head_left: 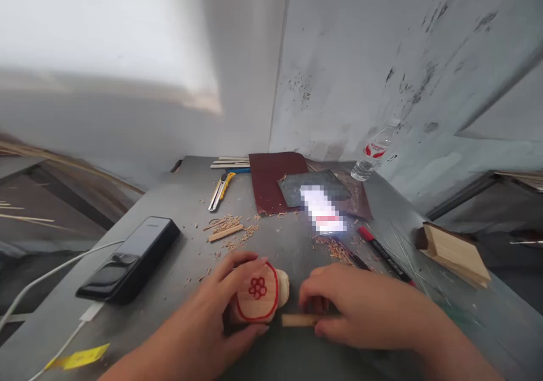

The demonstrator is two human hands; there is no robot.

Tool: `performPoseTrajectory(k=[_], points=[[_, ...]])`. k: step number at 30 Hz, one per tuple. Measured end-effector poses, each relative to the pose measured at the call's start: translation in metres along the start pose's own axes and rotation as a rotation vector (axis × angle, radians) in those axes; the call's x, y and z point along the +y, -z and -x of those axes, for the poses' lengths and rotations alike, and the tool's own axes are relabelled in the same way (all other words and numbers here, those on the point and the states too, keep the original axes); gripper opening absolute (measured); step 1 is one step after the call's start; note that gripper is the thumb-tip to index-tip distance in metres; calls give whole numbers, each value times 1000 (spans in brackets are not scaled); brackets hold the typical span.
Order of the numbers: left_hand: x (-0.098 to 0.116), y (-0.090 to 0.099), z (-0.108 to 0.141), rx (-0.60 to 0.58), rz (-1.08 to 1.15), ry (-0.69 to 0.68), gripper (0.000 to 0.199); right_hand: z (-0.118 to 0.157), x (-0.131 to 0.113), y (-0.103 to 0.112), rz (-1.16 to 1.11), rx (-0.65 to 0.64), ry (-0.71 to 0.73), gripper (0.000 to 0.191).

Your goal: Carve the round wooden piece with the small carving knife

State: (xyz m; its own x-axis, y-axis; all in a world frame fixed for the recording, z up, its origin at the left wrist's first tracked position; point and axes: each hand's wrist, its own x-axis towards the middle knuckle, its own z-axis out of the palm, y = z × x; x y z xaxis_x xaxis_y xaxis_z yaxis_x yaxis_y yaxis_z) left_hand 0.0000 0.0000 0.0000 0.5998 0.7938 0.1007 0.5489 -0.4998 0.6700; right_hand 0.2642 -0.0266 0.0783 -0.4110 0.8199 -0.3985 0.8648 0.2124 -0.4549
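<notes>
My left hand (237, 290) is closed around a small pale wooden block (250, 304). On the block's upturned face is a red flower drawing inside a red outline. A rough, light wooden knob (283, 288) sticks out on its right side. My right hand (343, 302) is closed with curled fingers, just right of the block. Between its thumb and fingers is the end of a short flat wooden stick (297, 320), which points left toward the block. The fingertips are partly hidden.
Wood shavings (231, 225) lie mid-table. Around them are a yellow utility knife (221, 191), brown sandpaper (271, 183), a dark plate (292, 189), a lit phone (324, 211), a marker (386, 255), a bottle (371, 155), a wood block (458, 251) and a black cabled device (129, 259).
</notes>
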Motion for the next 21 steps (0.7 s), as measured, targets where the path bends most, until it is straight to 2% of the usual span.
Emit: performPoseTrajectory(k=[6, 9, 11, 15, 21], points=[[2, 3, -6, 99, 29, 27, 57, 5, 6, 19, -143, 92, 108, 20], [2, 3, -5, 89, 36, 27, 54, 4, 5, 23, -264, 131, 126, 16], [3, 3, -5, 53, 36, 14, 52, 1, 3, 22, -375, 199, 146, 2], [6, 2, -4, -28, 32, -17, 55, -7, -3, 13, -507, 332, 203, 15], [2, -2, -3, 2, 54, 14, 57, -8, -9, 6, -546, 377, 263, 7]])
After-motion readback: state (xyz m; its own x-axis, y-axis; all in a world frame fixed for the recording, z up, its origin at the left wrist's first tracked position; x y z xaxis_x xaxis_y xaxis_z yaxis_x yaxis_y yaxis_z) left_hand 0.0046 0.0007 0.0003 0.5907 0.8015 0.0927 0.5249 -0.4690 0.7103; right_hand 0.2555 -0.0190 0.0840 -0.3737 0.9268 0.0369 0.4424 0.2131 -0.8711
